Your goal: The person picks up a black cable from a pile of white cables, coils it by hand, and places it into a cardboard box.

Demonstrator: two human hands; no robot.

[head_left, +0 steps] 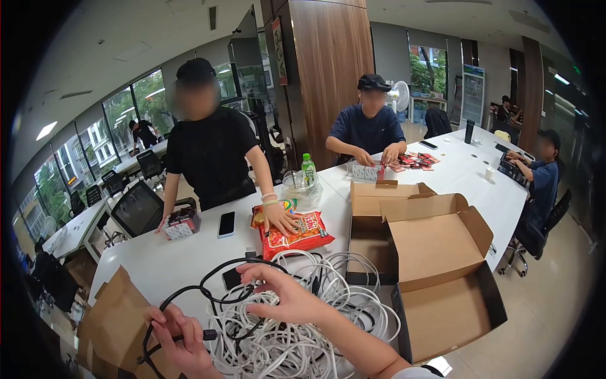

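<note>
My left hand (180,341) is closed round a black cable (184,289), low on the left. The cable's black plug (209,335) sticks out to the right of those fingers. From this hand the cable loops up and across toward my right hand (278,295). That hand is held over the heap with thumb and fingers apart, close to the black loop, and nothing shows between them. Beneath both hands lies a large tangle of white cables (284,354) with some black ones mixed in.
Open cardboard boxes (442,252) stand at right, and a cardboard flap (117,316) at left. Beyond the cables are a red snack bag (309,239) under another person's hand, a phone (226,223) and a green bottle (308,170). Another person handles small red packets (416,162).
</note>
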